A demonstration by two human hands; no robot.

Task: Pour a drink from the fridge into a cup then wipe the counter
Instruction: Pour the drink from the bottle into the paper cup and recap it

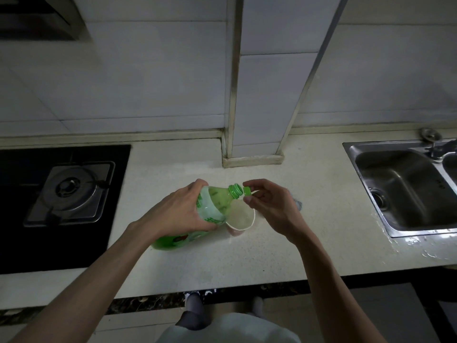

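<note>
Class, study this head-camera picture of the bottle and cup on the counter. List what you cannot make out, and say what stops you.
Head view: the wording on the bottle, blurred and partly covered by the left hand.
Head view: how full the cup is; the light is dim, and the bottle's neck and the right hand, which pinches the cap, overlap it.
Head view: the right part of the sink and the tap, cut off by the right edge.

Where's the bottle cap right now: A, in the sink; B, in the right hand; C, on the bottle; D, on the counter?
B: the right hand pinches the green cap beside the open neck of the bottle held by the left hand.
</note>
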